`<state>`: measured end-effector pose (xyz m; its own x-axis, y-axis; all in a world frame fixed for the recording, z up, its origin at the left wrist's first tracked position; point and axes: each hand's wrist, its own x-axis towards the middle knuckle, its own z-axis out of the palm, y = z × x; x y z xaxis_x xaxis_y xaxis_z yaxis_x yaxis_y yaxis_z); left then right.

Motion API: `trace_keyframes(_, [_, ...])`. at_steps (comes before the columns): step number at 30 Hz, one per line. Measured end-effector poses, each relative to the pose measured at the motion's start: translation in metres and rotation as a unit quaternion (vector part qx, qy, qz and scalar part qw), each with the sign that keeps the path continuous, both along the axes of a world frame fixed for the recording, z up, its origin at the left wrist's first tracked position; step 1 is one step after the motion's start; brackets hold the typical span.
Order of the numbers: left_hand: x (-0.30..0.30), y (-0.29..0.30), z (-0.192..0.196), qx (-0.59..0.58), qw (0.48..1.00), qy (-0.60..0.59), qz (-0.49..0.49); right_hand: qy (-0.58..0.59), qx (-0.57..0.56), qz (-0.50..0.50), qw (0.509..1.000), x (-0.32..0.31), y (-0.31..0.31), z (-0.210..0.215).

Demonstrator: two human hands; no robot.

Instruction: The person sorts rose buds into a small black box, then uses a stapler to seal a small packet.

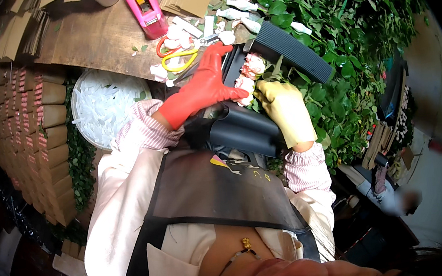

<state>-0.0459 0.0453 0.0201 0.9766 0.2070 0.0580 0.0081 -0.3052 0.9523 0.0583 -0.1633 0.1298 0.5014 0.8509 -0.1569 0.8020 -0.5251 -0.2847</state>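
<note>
While the head view looks down over an apron and striped cuffs, the left hand (202, 88), in a red rubber glove, lies stretched forward with fingers extended and close together, flat across the top of a black machine housing (244, 130), thumb reaching toward the pale pink rose heads (249, 75); it seems to steady the work rather than grip, and nothing is pinched in it that can be seen. Right hand (286, 111), yellow glove: curled just beside the same rose heads, fingers folded in toward the stems, though whether they actually close on a stem is hidden. Rose heads: between the two hands, touching the red thumb, resting at the mouth of the machine under a ribbed black bar (293, 50), probably held there for trimming. Beyond the left fingertips: scissors with orange and yellow handles (179, 55), lying among white scraps on the brown bench (100, 37), within easy reach. Further beyond: a pink tape dispenser (145, 7). Left of the left forearm: a round tub of white scraps (103, 105), placed low to catch waste, I judge. Right of the right hand: heaped green foliage (338, 21), the stock at hand.
</note>
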Motion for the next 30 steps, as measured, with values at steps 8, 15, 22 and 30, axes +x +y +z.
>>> trace_keyframes(8, [0.008, -0.002, -0.007, 0.072, 0.985, 0.082, -0.134, 0.015, 0.014, 0.022, 1.000, 0.004, 0.002, 0.003])
trace_keyframes(15, [0.023, -0.009, 0.011, 0.036, 0.984, 0.143, -0.103, -0.007, -0.040, 0.077, 0.996, 0.011, -0.001, 0.004])
trace_keyframes(22, [0.011, -0.021, -0.036, 0.102, 0.994, -0.004, -0.041, 0.032, -0.052, -0.126, 0.990, 0.007, -0.004, -0.001])
trace_keyframes(30, [0.022, -0.025, -0.024, 0.016, 0.997, 0.081, -0.010, 0.037, -0.066, -0.047, 0.996, 0.014, -0.004, -0.024])
